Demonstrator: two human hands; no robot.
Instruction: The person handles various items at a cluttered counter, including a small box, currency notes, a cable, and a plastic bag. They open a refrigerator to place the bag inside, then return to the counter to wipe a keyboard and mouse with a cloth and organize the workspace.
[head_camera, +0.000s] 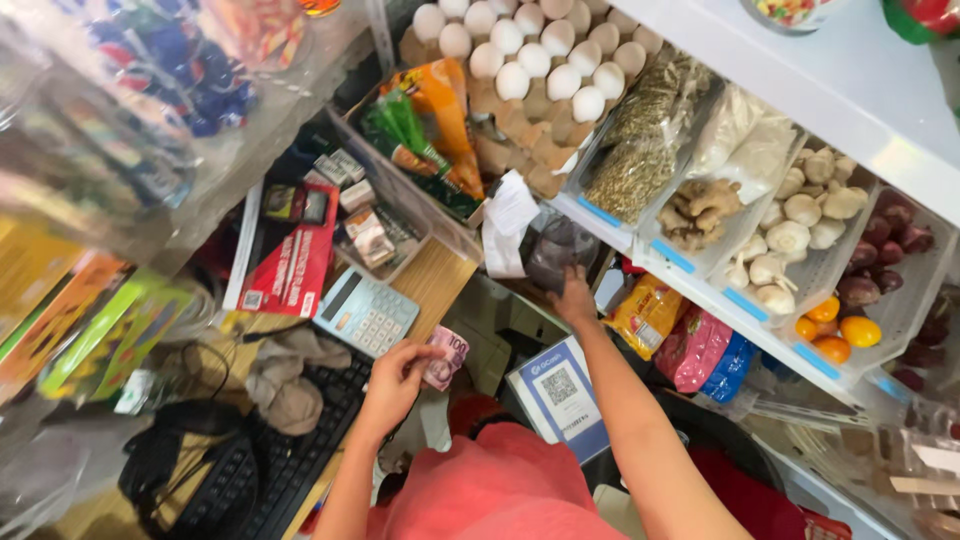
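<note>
My left hand (392, 378) is shut on a pinkish banknote (447, 356), held above a black keyboard (300, 450) and just below a light blue calculator (366, 314). My right hand (574, 299) reaches further out and grips the lower edge of a dark see-through plastic bag (556, 250) under the shelf of trays. A white paper slip (507, 222) hangs just to the left of that bag. A blue and white card with a square code (561, 394) stands between my two arms.
A tray of eggs (530, 55) sits at the top. To the right, clear bins hold dried herbs (645, 140), ginger (697, 210), garlic (800, 225), red onions (885, 255) and small orange fruit (835, 325). Snack packets (672, 335) hang below them. Grey cloth (290, 385) lies on the keyboard.
</note>
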